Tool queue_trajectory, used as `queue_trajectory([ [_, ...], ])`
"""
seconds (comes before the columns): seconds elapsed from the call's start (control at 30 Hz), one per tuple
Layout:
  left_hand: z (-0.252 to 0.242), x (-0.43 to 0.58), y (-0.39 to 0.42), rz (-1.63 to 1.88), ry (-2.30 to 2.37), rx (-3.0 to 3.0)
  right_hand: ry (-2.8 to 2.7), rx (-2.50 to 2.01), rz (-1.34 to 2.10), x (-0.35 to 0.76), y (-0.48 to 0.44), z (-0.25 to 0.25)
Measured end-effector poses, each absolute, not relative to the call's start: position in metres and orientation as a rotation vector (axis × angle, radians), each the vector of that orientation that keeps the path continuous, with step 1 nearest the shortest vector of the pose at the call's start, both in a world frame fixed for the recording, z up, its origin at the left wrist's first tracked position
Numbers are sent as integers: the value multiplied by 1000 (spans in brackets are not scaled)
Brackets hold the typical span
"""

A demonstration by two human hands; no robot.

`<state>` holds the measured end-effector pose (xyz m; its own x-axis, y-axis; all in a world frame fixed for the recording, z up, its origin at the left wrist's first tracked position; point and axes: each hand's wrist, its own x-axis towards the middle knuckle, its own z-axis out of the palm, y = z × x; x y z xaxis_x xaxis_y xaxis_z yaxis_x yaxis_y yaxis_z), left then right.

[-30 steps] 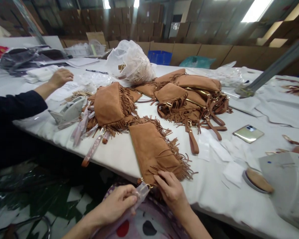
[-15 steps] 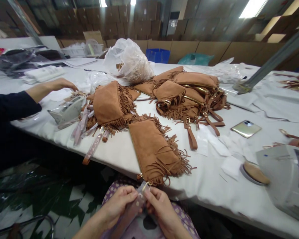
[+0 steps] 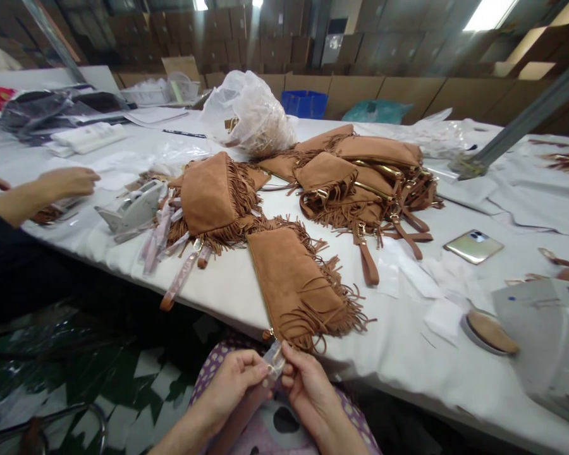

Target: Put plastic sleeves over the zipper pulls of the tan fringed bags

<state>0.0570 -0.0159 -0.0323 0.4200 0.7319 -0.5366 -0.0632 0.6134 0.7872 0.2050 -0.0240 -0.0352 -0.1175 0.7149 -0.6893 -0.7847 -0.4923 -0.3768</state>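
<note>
A brown wrist strap (image 3: 246, 409) in a clear plastic sleeve (image 3: 275, 359) hangs over my lap, below the table edge. My left hand (image 3: 234, 384) is closed, pinching the sleeve near the strap's metal clasp. Closed too, my right hand (image 3: 310, 387) grips the sleeve's upper end with thumb and fingers. Just beyond lies a brown suede fringed pouch (image 3: 289, 278), its corner and zipper end beside the strap's clasp. My fingers partly hide the clasp. Another fringed pouch (image 3: 206, 193) lies farther left, with plastic-wrapped straps (image 3: 159, 237) hanging beside it.
A pile of fringed pouches (image 3: 374, 164) lies right of centre, before a full plastic bag (image 3: 246, 114). Tape dispensers stand left (image 3: 135, 208) and right (image 3: 540, 341). A phone (image 3: 474, 246) lies on the right. A co-worker's hand (image 3: 69, 183) is at the left.
My right hand has shifted slightly on the plastic sleeve, and my left hand stays near the clasp. The co-worker's hand has drawn back left from the tape dispenser. The view shifts slightly.
</note>
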Motion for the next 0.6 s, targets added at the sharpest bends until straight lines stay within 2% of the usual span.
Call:
queue_trajectory([
  [0.13, -34, 54, -15, 649, 1118, 729, 187, -1044, 1746, 209, -30, -31],
  [0.3, -30, 56, -15, 643, 1132, 769, -128, -1121, 1943, 212, -44, -32],
  [0.6, -25, 66, -20, 498, 1003, 824, -448, -1184, 1819, 209, -34, -39],
])
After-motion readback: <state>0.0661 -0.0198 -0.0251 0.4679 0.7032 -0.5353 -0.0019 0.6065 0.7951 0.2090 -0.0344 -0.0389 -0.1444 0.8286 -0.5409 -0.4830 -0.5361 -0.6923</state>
